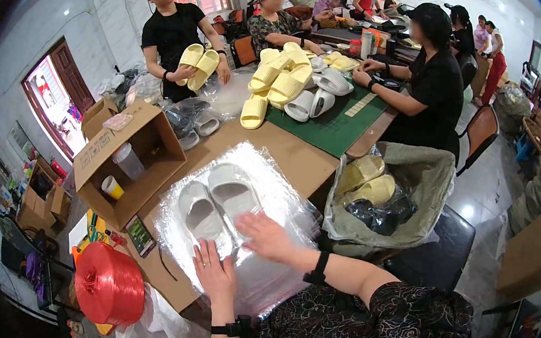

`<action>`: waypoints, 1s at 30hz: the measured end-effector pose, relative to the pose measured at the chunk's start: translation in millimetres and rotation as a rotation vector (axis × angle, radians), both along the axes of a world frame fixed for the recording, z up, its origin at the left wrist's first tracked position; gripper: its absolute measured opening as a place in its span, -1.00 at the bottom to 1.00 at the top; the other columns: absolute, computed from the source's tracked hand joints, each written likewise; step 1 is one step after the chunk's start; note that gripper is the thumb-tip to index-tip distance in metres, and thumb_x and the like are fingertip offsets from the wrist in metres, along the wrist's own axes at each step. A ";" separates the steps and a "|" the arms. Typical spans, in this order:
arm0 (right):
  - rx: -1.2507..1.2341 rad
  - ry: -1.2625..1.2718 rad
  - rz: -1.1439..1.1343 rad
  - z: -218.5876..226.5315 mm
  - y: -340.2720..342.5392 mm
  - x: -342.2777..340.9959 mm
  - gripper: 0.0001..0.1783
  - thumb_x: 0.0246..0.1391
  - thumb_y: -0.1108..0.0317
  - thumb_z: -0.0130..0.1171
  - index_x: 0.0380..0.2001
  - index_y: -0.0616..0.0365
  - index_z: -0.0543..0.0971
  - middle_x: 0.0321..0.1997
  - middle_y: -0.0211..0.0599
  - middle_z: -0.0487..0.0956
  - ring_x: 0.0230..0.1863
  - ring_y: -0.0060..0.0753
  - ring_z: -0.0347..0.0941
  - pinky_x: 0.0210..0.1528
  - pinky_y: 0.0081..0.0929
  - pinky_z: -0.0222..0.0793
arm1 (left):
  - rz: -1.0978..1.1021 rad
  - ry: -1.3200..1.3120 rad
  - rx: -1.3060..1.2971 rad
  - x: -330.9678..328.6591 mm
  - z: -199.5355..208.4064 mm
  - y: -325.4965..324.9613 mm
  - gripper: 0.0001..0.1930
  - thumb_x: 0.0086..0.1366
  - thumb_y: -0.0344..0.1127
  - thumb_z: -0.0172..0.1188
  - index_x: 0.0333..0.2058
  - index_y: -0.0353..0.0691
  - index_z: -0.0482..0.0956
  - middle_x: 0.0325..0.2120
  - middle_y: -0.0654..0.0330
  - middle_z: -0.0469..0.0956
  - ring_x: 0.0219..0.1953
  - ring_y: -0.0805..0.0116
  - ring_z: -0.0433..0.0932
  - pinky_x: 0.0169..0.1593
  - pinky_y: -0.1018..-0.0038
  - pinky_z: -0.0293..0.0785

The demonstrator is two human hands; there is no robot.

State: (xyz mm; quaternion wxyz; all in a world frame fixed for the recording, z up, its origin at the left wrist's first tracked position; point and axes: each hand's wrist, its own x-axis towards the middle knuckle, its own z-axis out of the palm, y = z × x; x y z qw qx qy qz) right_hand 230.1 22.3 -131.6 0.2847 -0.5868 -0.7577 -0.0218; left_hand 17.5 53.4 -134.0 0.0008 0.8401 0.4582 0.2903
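Observation:
A pair of light grey slippers lies side by side in front of me, a left slipper and a right slipper, toes pointing away. They rest on a stack of shiny clear plastic bags; I cannot tell whether they are inside the top bag. My left hand lies flat at the heel of the left slipper, fingers stretched out. Close to the right slipper's heel is my right hand, its fingers extended and slightly blurred, with nothing seen in it.
To the left stand a cardboard box holding cups, a phone and a red twine roll. Yellow slippers are piled on a green mat. At right is an open sack. Co-workers sit and stand around.

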 end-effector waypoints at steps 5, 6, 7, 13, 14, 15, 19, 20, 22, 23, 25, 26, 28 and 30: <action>-0.008 0.076 -0.304 -17.7 -10.7 57.0 -0.40 0.32 0.10 0.00 0.35 0.09 0.30 0.48 -0.05 0.17 0.50 0.02 0.01 0.49 -0.03 -0.07 | 0.004 -0.002 0.007 0.0 2.2 -0.5 -0.40 0.35 -0.11 0.05 0.30 -0.25 0.30 0.39 -0.02 0.16 0.42 -0.13 0.09 0.43 -0.02 -0.04; -0.006 0.070 -0.301 -19.2 -14.2 61.8 -0.40 0.32 0.10 0.00 0.35 0.09 0.30 0.48 -0.05 0.17 0.50 0.02 0.01 0.49 -0.03 -0.07 | 0.012 0.004 0.005 -0.5 1.0 0.6 -0.40 0.36 -0.10 0.05 0.30 -0.25 0.30 0.39 -0.02 0.16 0.42 -0.13 0.08 0.43 -0.02 -0.03; 0.020 0.021 -0.373 -20.8 -18.1 65.2 -0.40 0.32 0.10 0.00 0.35 0.07 0.29 0.49 -0.03 0.15 0.51 0.05 -0.01 0.49 -0.01 -0.10 | 0.014 -0.002 0.007 -1.2 0.7 0.8 -0.40 0.36 -0.10 0.05 0.30 -0.25 0.30 0.39 -0.02 0.16 0.42 -0.13 0.08 0.43 -0.02 -0.03; 0.237 0.193 -0.252 35.7 -16.7 14.6 -0.32 0.21 0.13 0.15 0.37 -0.02 0.30 0.50 -0.06 0.14 0.51 0.09 -0.02 0.47 0.10 -0.08 | 0.023 0.023 0.012 -5.5 -2.3 -0.8 -0.42 0.39 -0.08 0.02 0.31 -0.23 0.29 0.40 -0.01 0.15 0.43 -0.13 0.08 0.43 -0.02 -0.02; 0.236 0.197 -0.254 37.7 -11.8 1.5 -0.32 0.21 0.13 0.15 0.37 -0.02 0.30 0.50 -0.06 0.14 0.51 0.09 -0.02 0.47 0.10 -0.08 | 0.018 0.002 0.015 -3.2 -1.1 -2.3 -0.44 0.39 -0.12 0.02 0.31 -0.21 0.30 0.39 -0.01 0.17 0.43 -0.11 0.08 0.43 -0.01 -0.01; 0.189 0.170 -0.111 38.2 -6.2 -13.5 -0.35 0.23 0.09 0.11 0.35 0.02 0.32 0.49 -0.07 0.16 0.51 0.06 -0.01 0.48 0.07 -0.10 | 0.013 -0.017 0.020 -2.4 0.3 -3.5 -0.45 0.39 -0.16 0.02 0.31 -0.19 0.31 0.38 0.00 0.19 0.43 -0.10 0.08 0.43 0.00 -0.01; 0.121 0.012 0.077 11.3 11.4 -42.5 -0.43 0.23 0.04 0.08 0.22 0.08 0.45 0.43 -0.10 0.27 0.46 -0.02 0.11 0.46 0.02 -0.02 | 0.012 -0.014 0.010 -0.7 -2.6 -2.0 -0.41 0.34 -0.16 0.09 0.30 -0.21 0.30 0.38 0.00 0.18 0.43 -0.12 0.09 0.41 -0.03 0.02; 0.122 0.013 0.078 5.6 12.9 -43.8 -0.43 0.23 0.04 0.08 0.22 0.08 0.45 0.43 -0.10 0.27 0.46 -0.02 0.11 0.46 0.02 -0.02 | 0.012 -0.014 0.011 -0.9 -2.2 -1.5 -0.41 0.34 -0.16 0.09 0.30 -0.21 0.30 0.38 0.00 0.18 0.43 -0.12 0.09 0.41 -0.03 0.02; 0.226 0.057 0.070 0.5 12.5 -42.2 -0.49 0.22 0.04 0.07 0.13 0.09 0.52 0.40 -0.13 0.32 0.42 -0.04 0.17 0.41 0.00 0.06 | 0.029 0.026 0.031 1.4 -1.3 -2.7 -0.41 0.32 -0.19 0.10 0.30 -0.22 0.31 0.39 0.00 0.17 0.43 -0.11 0.09 0.41 -0.03 0.03; 0.239 0.038 0.063 -1.7 14.1 -42.2 -0.47 0.22 0.03 0.07 0.14 0.09 0.52 0.40 -0.14 0.32 0.42 -0.03 0.17 0.39 0.00 0.10 | 0.028 0.016 0.037 1.7 0.0 -3.1 -0.40 0.31 -0.19 0.10 0.30 -0.22 0.31 0.39 0.01 0.16 0.43 -0.10 0.09 0.42 -0.03 0.02; 0.231 0.043 0.059 -1.1 15.4 -44.7 -0.47 0.21 0.03 0.07 0.14 0.09 0.52 0.40 -0.14 0.33 0.42 -0.03 0.18 0.39 -0.01 0.10 | 0.032 0.011 0.028 -0.1 0.5 -2.8 -0.40 0.31 -0.20 0.10 0.30 -0.22 0.31 0.39 0.02 0.16 0.43 -0.09 0.09 0.42 -0.02 0.02; 0.229 0.048 0.056 -1.0 14.5 -44.9 -0.47 0.21 0.04 0.07 0.14 0.09 0.53 0.40 -0.15 0.33 0.41 -0.03 0.19 0.39 -0.01 0.11 | 0.036 0.008 0.025 0.1 1.0 -3.2 -0.40 0.31 -0.20 0.10 0.30 -0.21 0.31 0.39 0.03 0.16 0.43 -0.08 0.08 0.42 -0.02 0.02; 0.242 0.045 0.052 -4.2 17.2 -44.7 -0.47 0.21 0.04 0.07 0.15 0.08 0.53 0.40 -0.16 0.33 0.41 -0.04 0.19 0.39 -0.02 0.11 | 0.034 -0.005 0.032 -0.2 2.5 -2.7 -0.40 0.30 -0.20 0.11 0.30 -0.20 0.31 0.40 0.03 0.16 0.44 -0.06 0.07 0.42 -0.01 0.01; 0.259 0.042 0.053 -6.0 19.4 -46.2 -0.48 0.21 0.04 0.07 0.15 0.07 0.53 0.40 -0.16 0.34 0.41 -0.05 0.20 0.39 -0.03 0.12 | 0.037 0.010 0.036 -1.0 -3.1 -0.4 -0.40 0.30 -0.18 0.12 0.30 -0.20 0.32 0.39 0.04 0.17 0.43 -0.06 0.08 0.43 0.00 0.01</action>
